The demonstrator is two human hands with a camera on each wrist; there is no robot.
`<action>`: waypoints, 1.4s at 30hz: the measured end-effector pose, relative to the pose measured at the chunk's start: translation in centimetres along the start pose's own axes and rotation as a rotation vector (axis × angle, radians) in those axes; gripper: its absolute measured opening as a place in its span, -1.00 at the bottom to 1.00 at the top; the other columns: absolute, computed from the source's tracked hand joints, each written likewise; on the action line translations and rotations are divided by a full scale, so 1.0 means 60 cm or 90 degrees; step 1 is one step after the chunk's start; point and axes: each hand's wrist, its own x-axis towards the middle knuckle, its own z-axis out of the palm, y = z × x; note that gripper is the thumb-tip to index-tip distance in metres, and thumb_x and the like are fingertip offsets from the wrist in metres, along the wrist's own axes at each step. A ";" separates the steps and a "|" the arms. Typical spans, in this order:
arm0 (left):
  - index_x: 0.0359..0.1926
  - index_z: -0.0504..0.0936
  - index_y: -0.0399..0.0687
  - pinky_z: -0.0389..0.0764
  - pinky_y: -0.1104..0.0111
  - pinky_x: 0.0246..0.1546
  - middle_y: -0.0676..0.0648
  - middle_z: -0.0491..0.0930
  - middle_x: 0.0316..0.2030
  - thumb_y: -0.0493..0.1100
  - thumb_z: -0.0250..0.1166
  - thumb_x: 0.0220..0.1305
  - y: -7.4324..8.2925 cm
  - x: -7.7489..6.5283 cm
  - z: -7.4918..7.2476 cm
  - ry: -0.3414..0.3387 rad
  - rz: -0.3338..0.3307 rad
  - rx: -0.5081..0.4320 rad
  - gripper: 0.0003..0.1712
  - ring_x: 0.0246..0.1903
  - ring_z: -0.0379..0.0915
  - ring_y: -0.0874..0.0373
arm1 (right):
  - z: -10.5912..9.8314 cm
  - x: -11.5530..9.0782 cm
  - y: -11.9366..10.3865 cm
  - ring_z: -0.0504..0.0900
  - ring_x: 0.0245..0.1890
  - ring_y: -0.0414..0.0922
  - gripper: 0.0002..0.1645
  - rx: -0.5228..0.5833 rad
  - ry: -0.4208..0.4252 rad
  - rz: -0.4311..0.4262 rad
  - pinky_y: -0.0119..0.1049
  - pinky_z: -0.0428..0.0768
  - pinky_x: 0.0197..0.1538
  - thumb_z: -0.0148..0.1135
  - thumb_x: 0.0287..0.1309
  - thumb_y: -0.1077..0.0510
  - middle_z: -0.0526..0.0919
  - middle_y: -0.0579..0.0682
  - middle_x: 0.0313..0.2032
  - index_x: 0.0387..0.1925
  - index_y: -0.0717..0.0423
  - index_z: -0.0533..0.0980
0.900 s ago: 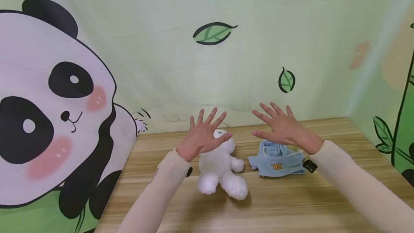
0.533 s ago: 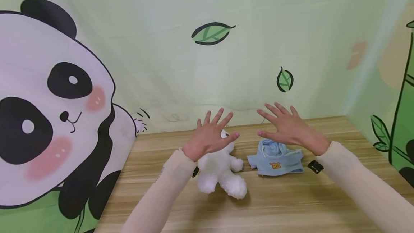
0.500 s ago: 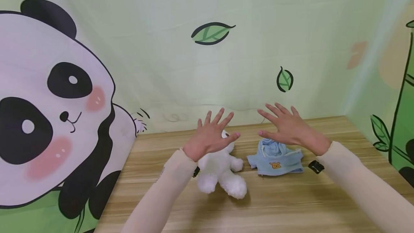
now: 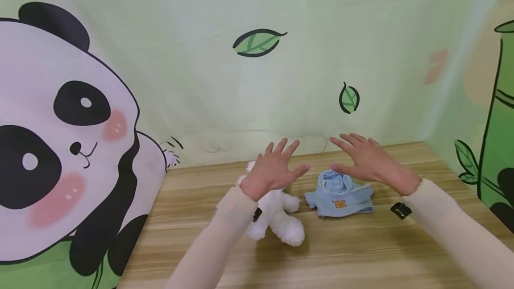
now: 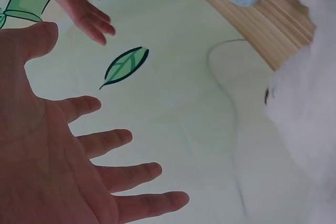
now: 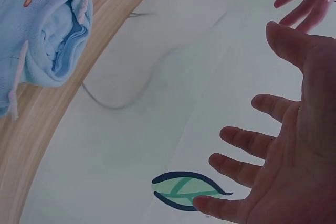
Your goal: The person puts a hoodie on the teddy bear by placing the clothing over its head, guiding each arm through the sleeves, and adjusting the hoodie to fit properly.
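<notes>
A white plush toy (image 4: 287, 226) lies on the wooden table, legs toward the front, and my left hand (image 4: 275, 171) hovers over its upper body, hiding most of its head. That hand has its fingers spread and holds nothing. To the toy's right lies a small light-blue doll hoodie (image 4: 341, 200) with a brown bear-face patch and pale drawstrings. My right hand (image 4: 367, 162) is held above and behind the hoodie's hood, fingers extended, holding nothing. In the right wrist view the hoodie (image 6: 47, 40) shows its hood opening; in the left wrist view the white plush (image 5: 315, 108) fills the right side.
The wooden table (image 4: 192, 235) runs back to a pale green fabric backdrop (image 4: 192, 79) printed with leaves. A large printed panda (image 4: 96, 63) covers the left panel. Another printed panel (image 4: 458, 101) borders the table on the right.
Both hands have shifted to the right and lowered slightly, tilting flatter. The view has turned a little to the right. The plush toy and hoodie lie where they were.
</notes>
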 end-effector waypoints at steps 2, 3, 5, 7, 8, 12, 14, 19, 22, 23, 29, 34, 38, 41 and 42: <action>0.55 -0.03 0.34 0.22 -0.25 0.32 -0.05 -0.05 0.56 0.52 -0.13 0.31 0.008 0.003 0.000 0.009 0.000 -0.008 -0.11 0.50 -0.09 -0.29 | 0.002 -0.002 0.004 0.17 0.41 0.35 -0.04 0.001 0.003 0.002 0.45 0.12 0.31 0.07 0.26 -0.39 0.19 0.29 0.44 0.51 -0.03 0.09; 0.54 -0.01 0.33 0.23 -0.25 0.31 -0.06 -0.03 0.55 0.51 -0.13 0.31 0.011 0.004 0.000 0.012 0.000 -0.014 -0.11 0.49 -0.07 -0.29 | 0.002 -0.004 0.006 0.19 0.40 0.35 -0.04 0.002 0.003 0.004 0.45 0.13 0.31 0.08 0.26 -0.38 0.20 0.29 0.44 0.51 -0.02 0.10; 0.54 0.00 0.31 0.25 -0.24 0.30 -0.07 0.00 0.55 0.50 -0.12 0.32 0.018 0.007 0.001 0.016 0.001 -0.025 -0.12 0.48 -0.04 -0.30 | 0.004 -0.005 0.009 0.21 0.39 0.35 -0.05 0.003 0.004 0.007 0.44 0.15 0.31 0.08 0.27 -0.37 0.22 0.29 0.43 0.51 -0.02 0.10; 0.54 0.01 0.30 0.27 -0.22 0.30 -0.07 0.01 0.54 0.49 -0.10 0.32 0.024 0.010 0.005 0.018 0.001 -0.035 -0.12 0.48 -0.02 -0.29 | 0.005 -0.007 0.012 0.23 0.38 0.35 -0.06 0.006 0.007 0.006 0.43 0.17 0.30 0.10 0.27 -0.36 0.24 0.31 0.42 0.50 0.00 0.12; 0.54 0.02 0.28 0.28 -0.20 0.31 -0.08 0.03 0.54 0.48 -0.10 0.33 0.027 0.012 0.007 0.019 0.002 -0.039 -0.12 0.47 0.00 -0.29 | 0.005 -0.008 0.013 0.24 0.37 0.35 -0.06 0.009 0.008 0.007 0.43 0.18 0.30 0.10 0.27 -0.36 0.25 0.31 0.41 0.50 0.00 0.12; 0.54 0.01 0.24 0.32 -0.09 0.33 -0.10 0.06 0.53 0.43 -0.07 0.37 0.040 0.019 0.019 0.016 0.003 -0.056 -0.14 0.46 0.05 -0.26 | 0.009 -0.010 0.019 0.27 0.35 0.36 -0.08 0.016 0.011 0.009 0.39 0.23 0.29 0.14 0.27 -0.32 0.28 0.32 0.39 0.49 0.03 0.15; 0.54 0.01 0.22 0.32 -0.05 0.34 -0.11 0.08 0.52 0.40 -0.07 0.38 0.048 0.023 0.026 0.014 0.003 -0.063 -0.16 0.46 0.08 -0.24 | 0.012 -0.012 0.023 0.28 0.35 0.36 -0.09 0.018 0.010 0.012 0.38 0.25 0.29 0.14 0.27 -0.30 0.28 0.33 0.39 0.48 0.04 0.15; 0.54 0.05 0.16 0.34 0.02 0.35 -0.12 0.15 0.50 0.36 -0.04 0.40 0.058 0.032 0.048 0.021 -0.006 -0.093 -0.17 0.44 0.16 -0.16 | 0.020 -0.014 0.033 0.29 0.34 0.36 -0.10 0.028 0.011 0.014 0.33 0.29 0.29 0.11 0.29 -0.30 0.29 0.34 0.38 0.48 0.06 0.16; 0.53 0.08 0.11 0.37 0.05 0.33 -0.12 0.20 0.47 0.33 -0.02 0.41 0.061 0.037 0.060 0.037 -0.010 -0.119 -0.19 0.42 0.21 -0.09 | 0.025 -0.016 0.038 0.32 0.32 0.37 -0.11 0.039 0.018 0.016 0.33 0.32 0.27 0.09 0.30 -0.32 0.31 0.34 0.37 0.46 0.08 0.18; 0.52 0.09 0.09 0.38 0.07 0.33 -0.12 0.23 0.46 0.31 -0.02 0.41 0.062 0.039 0.065 0.043 -0.010 -0.128 -0.19 0.41 0.23 -0.06 | 0.028 -0.016 0.041 0.33 0.31 0.37 -0.11 0.043 0.018 0.018 0.33 0.33 0.26 0.08 0.30 -0.33 0.32 0.34 0.36 0.46 0.09 0.19; 0.50 0.16 0.02 0.42 0.11 0.29 -0.12 0.33 0.40 0.26 0.02 0.42 0.068 0.057 0.098 0.061 -0.036 -0.177 -0.23 0.36 0.31 -0.02 | 0.051 -0.014 0.058 0.35 0.29 0.38 -0.11 0.130 0.001 0.035 0.32 0.36 0.24 0.05 0.34 -0.30 0.31 0.39 0.35 0.45 0.17 0.18; 0.48 0.20 0.00 0.42 0.12 0.30 -0.11 0.37 0.38 0.22 0.05 0.42 0.068 0.076 0.128 0.062 -0.078 -0.237 -0.26 0.35 0.33 -0.03 | 0.076 -0.008 0.076 0.42 0.23 0.39 -0.19 0.246 -0.010 0.051 0.29 0.42 0.18 0.07 0.38 -0.17 0.38 0.43 0.28 0.41 0.29 0.19; 0.47 0.22 0.01 0.41 0.09 0.30 -0.13 0.40 0.36 0.22 0.07 0.40 0.066 0.085 0.149 0.040 -0.119 -0.283 -0.26 0.34 0.34 -0.06 | 0.092 -0.008 0.085 0.45 0.18 0.41 -0.21 0.277 -0.032 0.071 0.27 0.48 0.12 0.06 0.39 -0.15 0.41 0.46 0.25 0.40 0.30 0.20; 0.46 0.25 0.01 0.43 0.08 0.28 -0.13 0.42 0.35 0.21 0.10 0.38 0.064 0.090 0.161 0.031 -0.142 -0.303 -0.26 0.32 0.36 -0.08 | 0.100 -0.007 0.087 0.46 0.17 0.42 -0.22 0.288 -0.039 0.077 0.26 0.50 0.10 0.07 0.39 -0.14 0.42 0.46 0.23 0.40 0.30 0.20; 0.45 0.27 0.01 0.44 0.08 0.26 -0.14 0.42 0.34 0.20 0.11 0.38 0.063 0.091 0.165 0.031 -0.147 -0.309 -0.27 0.30 0.38 -0.08 | 0.102 -0.007 0.087 0.46 0.16 0.42 -0.22 0.289 -0.039 0.079 0.26 0.50 0.09 0.08 0.39 -0.13 0.43 0.47 0.22 0.39 0.30 0.20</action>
